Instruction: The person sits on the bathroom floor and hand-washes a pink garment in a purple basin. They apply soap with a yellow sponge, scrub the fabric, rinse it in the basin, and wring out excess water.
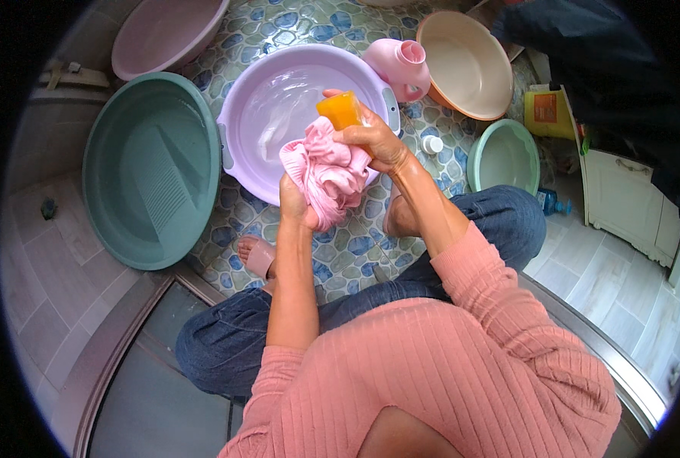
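A bunched pink cloth garment [334, 177] with a ribbed edge rests in my left hand [295, 200], whose fingers curl under it. My right hand [375, 140] grips an orange bar of laundry soap [341, 110], which is close against the top of the garment. Both hands are above the near right rim of a lilac plastic basin [242, 114] with grey handles. Clear water seems to lie in that basin. Part of the soap is covered by my right fingers and thumb.
At left stands a green tub [90, 172] with a built-in washboard [165, 197]. A pink jug [388, 60] without a cap touches the lilac basin, and a white cap [432, 144] lies nearby. Further right are a cream basin [466, 63], a small green basin [503, 157] and a blue bottle [551, 202].
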Demonstrator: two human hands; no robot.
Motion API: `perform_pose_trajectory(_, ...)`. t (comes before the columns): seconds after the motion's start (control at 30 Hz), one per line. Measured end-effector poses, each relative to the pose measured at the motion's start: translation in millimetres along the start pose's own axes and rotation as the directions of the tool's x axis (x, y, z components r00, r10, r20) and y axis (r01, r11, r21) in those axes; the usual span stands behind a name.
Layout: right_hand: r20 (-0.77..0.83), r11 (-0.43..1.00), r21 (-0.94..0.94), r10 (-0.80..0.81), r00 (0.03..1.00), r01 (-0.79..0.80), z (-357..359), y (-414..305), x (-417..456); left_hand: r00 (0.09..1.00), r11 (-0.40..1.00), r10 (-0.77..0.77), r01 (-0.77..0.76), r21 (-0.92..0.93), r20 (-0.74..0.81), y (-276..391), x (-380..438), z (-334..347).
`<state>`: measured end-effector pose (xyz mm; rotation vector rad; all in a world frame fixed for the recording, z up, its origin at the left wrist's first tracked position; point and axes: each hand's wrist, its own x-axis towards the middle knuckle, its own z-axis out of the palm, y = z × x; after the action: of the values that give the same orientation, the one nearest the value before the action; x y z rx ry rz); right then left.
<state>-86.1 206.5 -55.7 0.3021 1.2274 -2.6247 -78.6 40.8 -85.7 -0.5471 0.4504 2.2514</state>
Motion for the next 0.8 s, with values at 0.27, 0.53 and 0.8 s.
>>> perform_pose_trajectory(0.27, 0.03, 0.643, -0.724, -0.334, 0.942, 0.251, 41.4, 11.5, -4.6, 0.943, 0.949, 0.196, -0.113, -0.295, 0.268, 8.8, -10.1, 14.9)
perform_pose_trajectory(0.53, -0.189, 0.626, -0.745, -0.529, 0.828, 0.23, 60.4, 24.5, -14.8, 0.946, 0.954, 0.293, -0.281, 0.102, -0.137, -4.5, 2.1, 7.5)
perform_pose_trajectory(0.8, 0.316, -0.151, -0.946, -0.631, 0.708, 0.287, 60.3, 30.2, -25.1, 0.98, 0.985, 0.172, -0.17, 0.026, -0.104, -9.5, -2.9, -8.8)
